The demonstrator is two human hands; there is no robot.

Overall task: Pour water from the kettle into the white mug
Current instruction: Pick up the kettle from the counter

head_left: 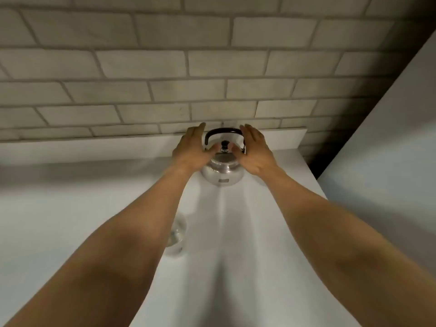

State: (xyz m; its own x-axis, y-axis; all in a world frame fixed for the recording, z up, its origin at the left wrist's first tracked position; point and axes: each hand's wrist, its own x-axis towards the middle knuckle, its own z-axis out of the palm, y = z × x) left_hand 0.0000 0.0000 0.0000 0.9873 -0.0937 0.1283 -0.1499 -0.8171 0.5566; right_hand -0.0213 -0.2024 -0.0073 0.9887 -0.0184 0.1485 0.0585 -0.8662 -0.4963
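A shiny steel kettle (223,168) with a black arched handle and a black lid knob stands upright on the white counter (254,244), close to the brick wall. My left hand (192,151) is at its left side and my right hand (256,152) at its right side, fingers spread, both next to the lid and handle; neither hand closes on anything. A pale rounded object (177,234), partly hidden under my left forearm, sits nearer to me on the counter; I cannot tell whether it is the white mug.
A grey-white brick wall (212,67) rises right behind the kettle. A tall white panel (389,138) stands at the right, with a dark gap between it and the counter's right edge. A lower grey surface (59,208) lies to the left.
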